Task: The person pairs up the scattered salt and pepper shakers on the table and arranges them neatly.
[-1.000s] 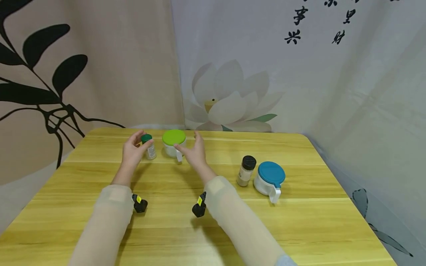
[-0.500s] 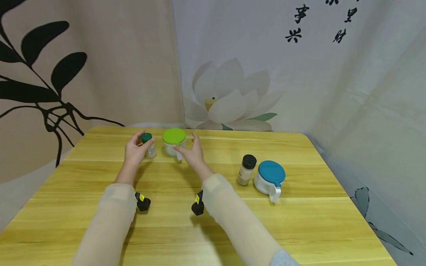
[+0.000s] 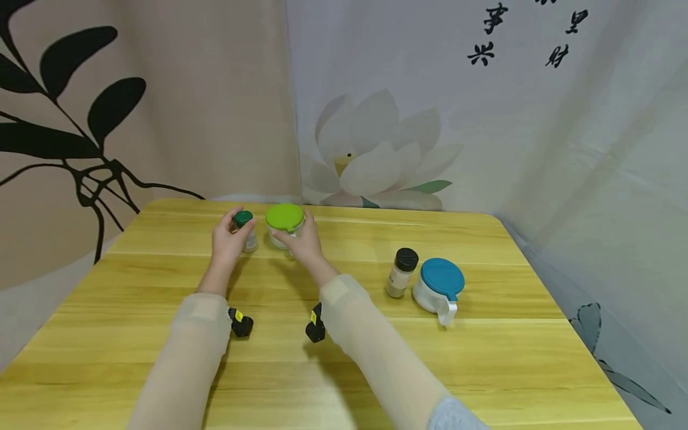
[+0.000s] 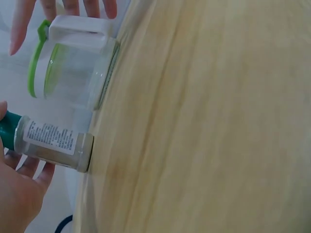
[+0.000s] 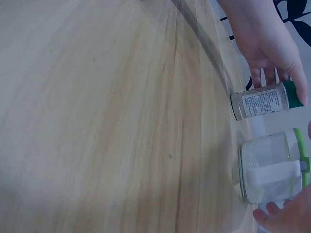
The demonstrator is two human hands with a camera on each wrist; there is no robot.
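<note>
Head view: left of the jar [image 3: 284, 218], the shaker [image 3: 251, 241] is gripped at its green cap [image 3: 244, 217] by the left hand [image 3: 228, 243], fingers curled round it. At the jar's right side, the fingers of the right hand [image 3: 304, 243] are well spread; contact cannot be told. Both things are best kept upright and not knocked together.

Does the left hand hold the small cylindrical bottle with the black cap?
No, the left hand grips the small clear green-capped bottle instead.
</note>
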